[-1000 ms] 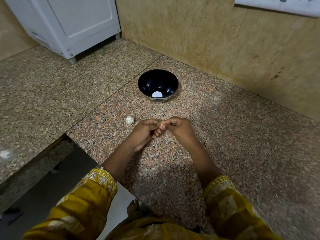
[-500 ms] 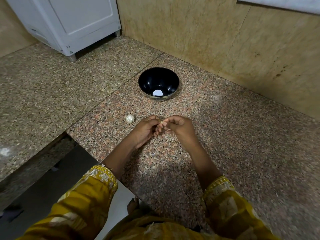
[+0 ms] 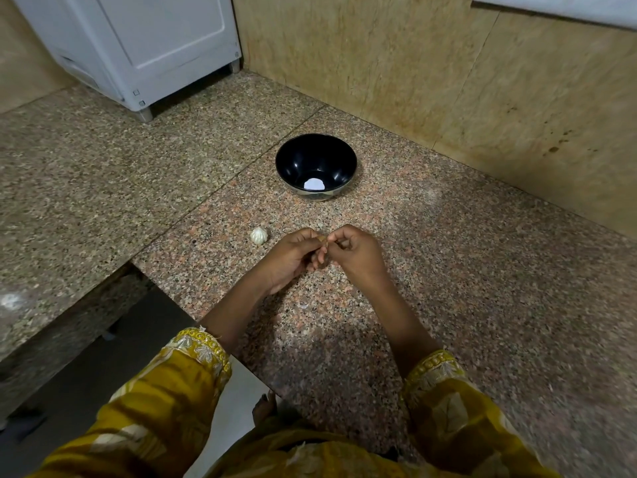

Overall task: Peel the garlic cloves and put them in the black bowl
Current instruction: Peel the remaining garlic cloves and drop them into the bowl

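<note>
Left hand (image 3: 289, 258), right hand (image 3: 355, 253) pinch clove (image 3: 322, 239); long axis hidden.

One black bowl (image 3: 299, 161). One garlic bulb (image 3: 259, 235). Two hands: left hand (image 3: 292, 259), right hand (image 3: 359, 254). One clove (image 3: 322, 239) pinched between them (mostly hidden). One peel scrap (image 3: 303, 306). One white appliance (image 3: 155, 46).

Above the speckled granite counter (image 3: 448, 270), the left hand (image 3: 289, 258) and right hand (image 3: 356, 251) meet fingertip to fingertip, both pinching a small garlic clove (image 3: 322, 240) that is mostly hidden. A garlic bulb (image 3: 259, 235) lies just beside the left hand. The black bowl (image 3: 298, 160) stands farther back, a white patch at its bottom.
</note>
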